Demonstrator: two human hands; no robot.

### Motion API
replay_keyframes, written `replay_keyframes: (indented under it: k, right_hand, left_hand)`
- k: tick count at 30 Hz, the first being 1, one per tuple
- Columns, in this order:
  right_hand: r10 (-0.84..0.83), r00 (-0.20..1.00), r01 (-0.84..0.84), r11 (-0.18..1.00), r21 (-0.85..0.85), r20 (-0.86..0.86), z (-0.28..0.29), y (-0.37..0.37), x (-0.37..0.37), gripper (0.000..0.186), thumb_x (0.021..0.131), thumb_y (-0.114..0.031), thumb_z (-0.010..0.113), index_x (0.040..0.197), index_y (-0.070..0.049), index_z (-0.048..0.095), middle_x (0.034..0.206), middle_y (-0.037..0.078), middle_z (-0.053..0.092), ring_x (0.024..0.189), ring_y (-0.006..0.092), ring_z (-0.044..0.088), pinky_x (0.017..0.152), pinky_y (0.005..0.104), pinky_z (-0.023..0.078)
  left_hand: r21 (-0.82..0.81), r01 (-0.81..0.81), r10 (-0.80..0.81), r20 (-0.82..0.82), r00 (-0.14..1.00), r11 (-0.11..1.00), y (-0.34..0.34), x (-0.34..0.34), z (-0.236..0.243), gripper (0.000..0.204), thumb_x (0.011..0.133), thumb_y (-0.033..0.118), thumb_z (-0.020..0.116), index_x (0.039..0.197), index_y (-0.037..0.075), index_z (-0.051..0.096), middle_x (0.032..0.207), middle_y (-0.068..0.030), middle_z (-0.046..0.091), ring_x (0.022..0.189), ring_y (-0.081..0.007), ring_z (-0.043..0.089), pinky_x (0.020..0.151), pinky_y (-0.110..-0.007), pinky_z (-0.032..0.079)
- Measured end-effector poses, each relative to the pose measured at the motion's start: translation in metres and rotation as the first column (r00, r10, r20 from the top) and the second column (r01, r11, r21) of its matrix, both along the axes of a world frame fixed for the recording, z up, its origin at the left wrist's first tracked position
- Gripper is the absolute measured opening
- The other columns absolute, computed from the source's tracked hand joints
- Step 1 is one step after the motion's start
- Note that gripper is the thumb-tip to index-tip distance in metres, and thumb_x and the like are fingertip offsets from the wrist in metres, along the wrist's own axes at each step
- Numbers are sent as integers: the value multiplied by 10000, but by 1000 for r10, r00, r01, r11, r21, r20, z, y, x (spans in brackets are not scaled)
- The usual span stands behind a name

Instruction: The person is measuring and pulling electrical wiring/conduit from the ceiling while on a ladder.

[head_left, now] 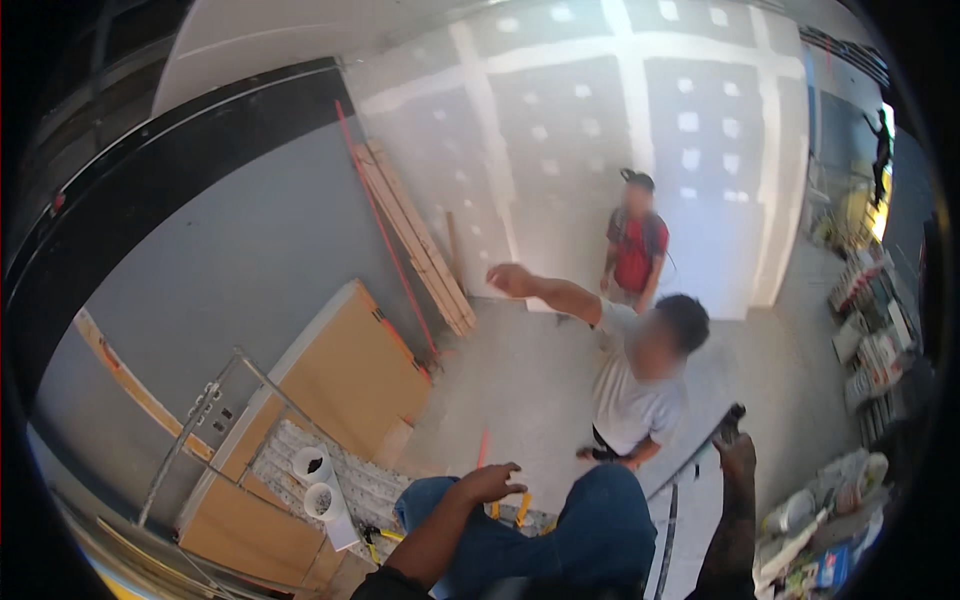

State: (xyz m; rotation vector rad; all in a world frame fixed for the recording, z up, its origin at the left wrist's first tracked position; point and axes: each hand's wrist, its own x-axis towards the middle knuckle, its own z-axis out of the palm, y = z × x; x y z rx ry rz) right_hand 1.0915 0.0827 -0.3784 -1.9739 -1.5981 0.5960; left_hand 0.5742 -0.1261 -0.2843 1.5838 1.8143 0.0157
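Note:
My left hand rests over my left knee in blue jeans, with its fingers loosely bent and apart and nothing in it. At right, my raised right hand is closed around the upper end of a dark bar. That bar slopes down and left toward my other knee; its exact kind is unclear. Between my knees a yellow-handled object shows in part. Left of my forearm lies a yellow and black tool, beside white round containers on a speckled platform.
A person in a light shirt stands below with one arm stretched out. Behind is another in red. Boards lean on the wall near a large tan panel. Bags and buckets line the right side. A metal frame rises at left.

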Motion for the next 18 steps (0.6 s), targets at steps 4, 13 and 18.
replay_keyframes:
  k: [4,13,18]
  right_hand:
    - [33,999,-33,999,37,-2,19,6,-17,604,800,-574,777,943,11,725,774,191,708,711,309,684,637,444,507]
    - [5,1000,-7,988,-154,-13,66,3,-34,685,811,-535,765,1109,69,636,1044,305,700,1004,436,691,834,479,537]
    - [228,958,-248,963,101,177,3,16,4,636,824,-513,764,1035,79,672,997,308,670,932,361,684,779,463,534]
  left_hand:
    - [51,-52,53,-20,998,997,3,-17,-20,709,907,507,714,1432,74,513,1219,-227,683,1119,-353,670,947,-420,534]
    - [27,-122,121,19,992,992,17,-5,4,681,891,488,727,1384,46,566,1207,-233,682,1119,-368,666,955,-434,524]
    - [109,-69,65,44,997,992,10,-12,-7,688,895,474,740,1405,58,542,1174,-235,698,1062,-359,688,927,-432,541]
